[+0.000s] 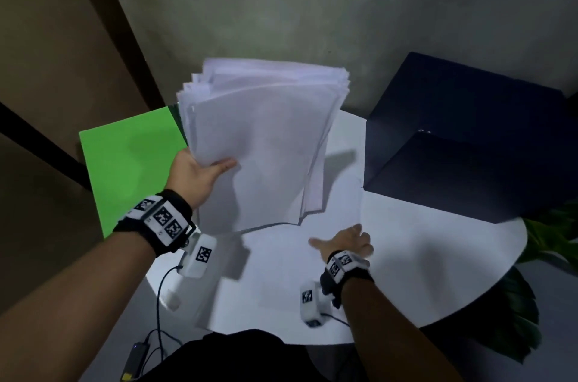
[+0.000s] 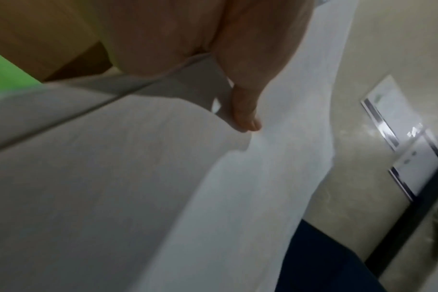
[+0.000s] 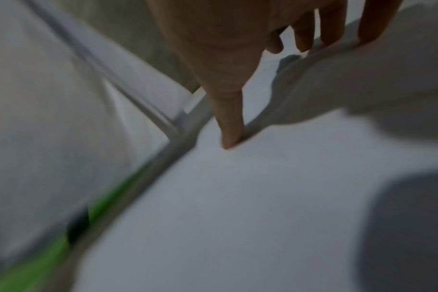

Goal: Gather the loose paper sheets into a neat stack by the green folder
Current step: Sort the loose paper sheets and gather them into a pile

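Observation:
My left hand point(image 1: 200, 170) grips a thick bundle of white paper sheets point(image 1: 266, 137) by its left edge, thumb point(image 2: 245, 118) on top, and holds it lifted and tilted over the white table. The sheets are fanned unevenly at the far edge. The green folder point(image 1: 131, 162) lies flat at the table's left, just beside the bundle. My right hand point(image 1: 347, 240) is open, fingers spread and straight, touching a single white sheet point(image 1: 328, 206) lying flat on the table below the bundle. The right wrist view shows the thumb point(image 3: 228, 118) pressing on that sheet's surface.
A dark navy box point(image 1: 463, 143) stands at the table's right rear. The round white table point(image 1: 438, 272) ends near me and to the right, where green plant leaves point(image 1: 550, 234) show. Cables and a charger point(image 1: 137, 356) hang at the lower left.

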